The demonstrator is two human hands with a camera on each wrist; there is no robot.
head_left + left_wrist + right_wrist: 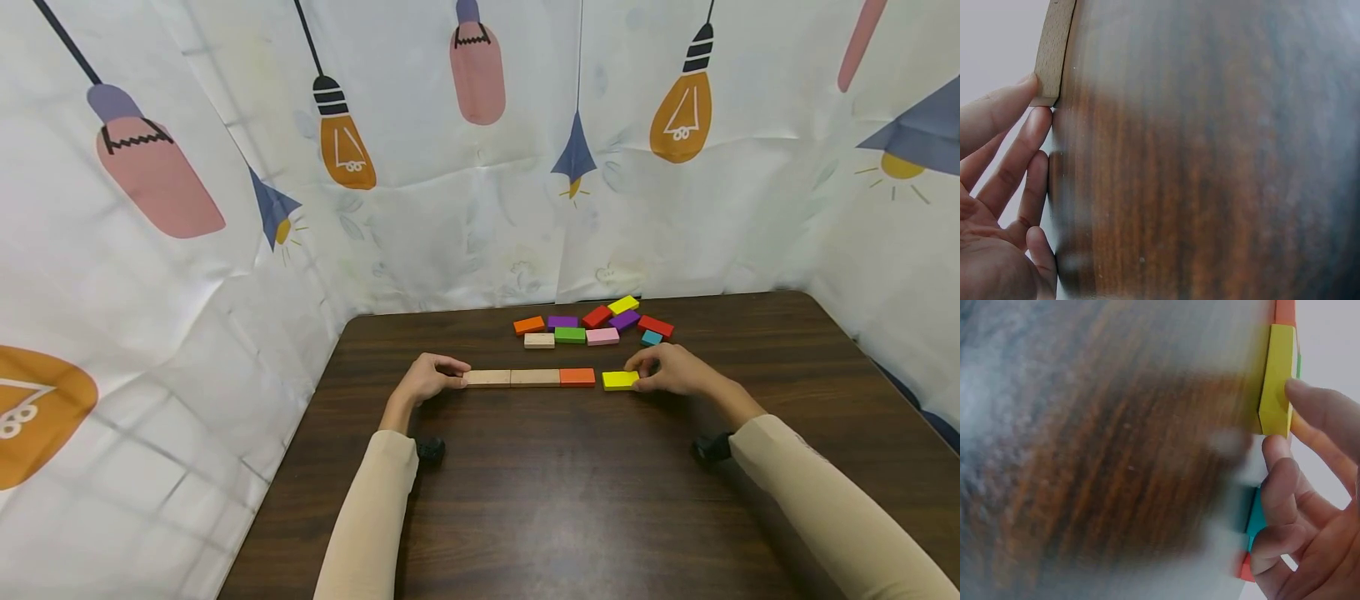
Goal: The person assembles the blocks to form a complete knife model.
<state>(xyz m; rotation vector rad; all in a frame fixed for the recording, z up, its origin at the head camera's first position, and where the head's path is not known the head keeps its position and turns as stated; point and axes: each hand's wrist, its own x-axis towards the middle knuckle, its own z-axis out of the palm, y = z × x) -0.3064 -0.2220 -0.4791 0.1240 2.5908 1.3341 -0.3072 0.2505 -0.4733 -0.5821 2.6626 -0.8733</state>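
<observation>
Pinching a yellow rectangular block (620, 381) just right of an orange rectangular block (577, 377), small gap between.
Right hand (671, 369): grip closed on yellow's end farthest from orange, thumb on near face. Left hand (429, 379): grip pinching far end of the outer plain-wood block (486, 379), left of orange; inner plain-wood block (535, 379) sits between, touching both. Loose multicoloured blocks (570, 335) lie beyond orange on dark wood-grain table (562, 500).
</observation>
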